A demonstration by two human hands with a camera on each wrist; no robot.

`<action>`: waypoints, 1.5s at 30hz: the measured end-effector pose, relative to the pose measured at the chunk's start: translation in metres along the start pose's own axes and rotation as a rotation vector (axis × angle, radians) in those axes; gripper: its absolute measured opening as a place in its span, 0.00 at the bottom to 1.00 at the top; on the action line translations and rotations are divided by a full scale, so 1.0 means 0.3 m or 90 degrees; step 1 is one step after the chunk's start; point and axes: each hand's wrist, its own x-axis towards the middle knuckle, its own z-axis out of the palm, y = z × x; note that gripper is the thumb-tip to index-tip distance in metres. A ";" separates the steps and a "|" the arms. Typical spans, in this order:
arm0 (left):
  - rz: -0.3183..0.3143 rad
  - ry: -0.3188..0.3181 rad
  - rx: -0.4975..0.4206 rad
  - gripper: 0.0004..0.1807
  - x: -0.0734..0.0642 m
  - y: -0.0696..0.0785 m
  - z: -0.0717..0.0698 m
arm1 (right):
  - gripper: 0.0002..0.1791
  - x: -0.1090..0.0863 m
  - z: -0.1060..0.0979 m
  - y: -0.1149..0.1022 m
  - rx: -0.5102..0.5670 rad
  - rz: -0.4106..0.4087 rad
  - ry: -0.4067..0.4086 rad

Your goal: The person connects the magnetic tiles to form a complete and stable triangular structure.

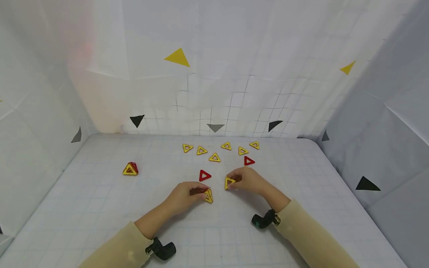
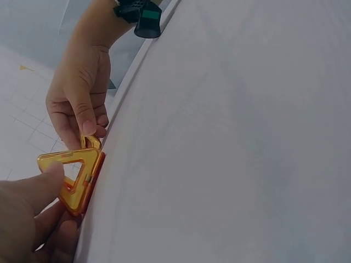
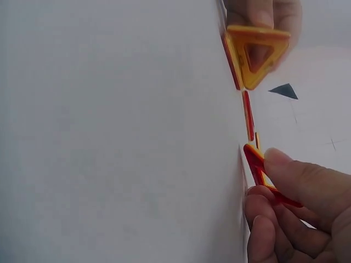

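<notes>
My left hand [image 1: 183,196] pinches a small piece built of triangular magnetic tiles [image 2: 90,170], with thumb on its yellow face. Red shows along that piece's edge in both wrist views. To the right, my right hand [image 1: 248,180] holds a triangular magnetic tile [image 3: 253,163] between thumb and fingers. It looks yellow from the head and red on the side facing the right wrist. A narrow gap separates the two held pieces in the head view. Just beyond my left hand lies a red triangular tile [image 1: 201,175].
Another red triangular tile [image 1: 246,160] lies beyond my right hand. Several yellow triangular tiles [image 1: 215,160] are scattered toward the table's back. A yellow-and-red tile pyramid [image 1: 135,167] stands at the left. White sheeting [image 1: 214,100] walls off the back and sides of the white table [image 1: 100,223].
</notes>
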 end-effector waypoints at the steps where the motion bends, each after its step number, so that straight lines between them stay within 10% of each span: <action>1: 0.000 0.001 0.001 0.16 0.000 0.001 0.000 | 0.22 -0.004 0.003 -0.001 0.004 -0.004 -0.001; 18: 0.008 0.002 -0.001 0.15 0.002 -0.001 0.004 | 0.19 -0.045 0.068 -0.019 0.076 -0.119 -0.072; 45: -0.003 -0.008 -0.006 0.15 0.008 0.005 0.001 | 0.17 -0.026 0.088 -0.070 0.055 -0.111 -0.108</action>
